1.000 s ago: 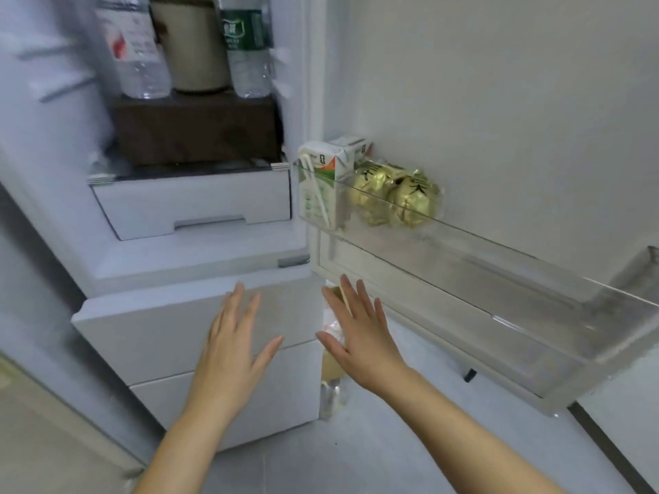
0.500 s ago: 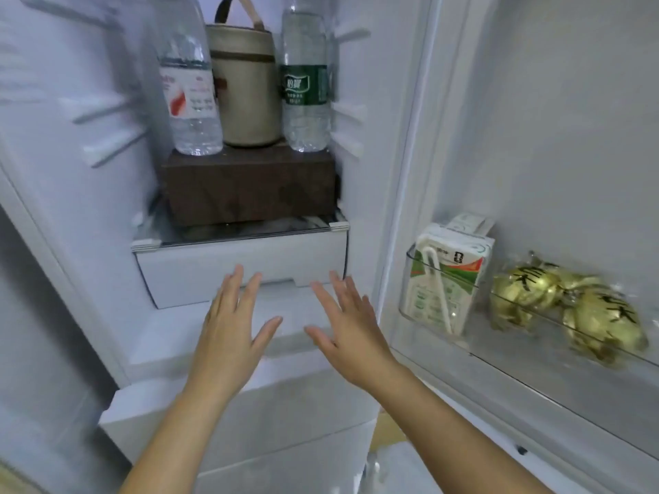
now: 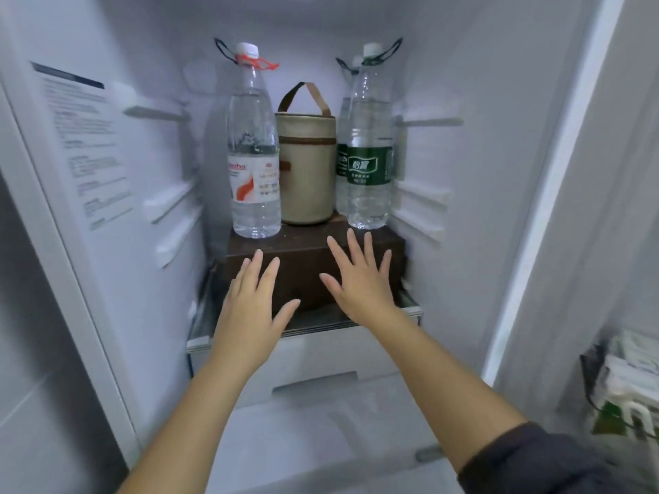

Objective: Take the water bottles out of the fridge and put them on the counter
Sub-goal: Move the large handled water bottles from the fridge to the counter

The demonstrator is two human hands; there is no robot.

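Inside the open fridge, a clear water bottle with a red-and-white label [image 3: 254, 162] stands on the left end of a dark brown box [image 3: 306, 265]. A green-labelled water bottle [image 3: 369, 155] stands on the box's right end, and another green-labelled bottle [image 3: 343, 151] shows partly behind it. My left hand [image 3: 249, 315] and my right hand [image 3: 360, 283] reach forward with fingers spread, in front of the box and below the bottles. Neither hand holds anything.
A beige cylindrical bag with a strap handle [image 3: 307, 165] stands between the bottles. A white drawer [image 3: 321, 358] sits below the glass shelf. Shelf rails line both fridge walls. The open door at the right holds a blurred drink carton [image 3: 627, 404].
My view has risen from the fridge's lower drawers to the shelf with the bottles. Both hands have moved up and forward toward the brown box, staying open.
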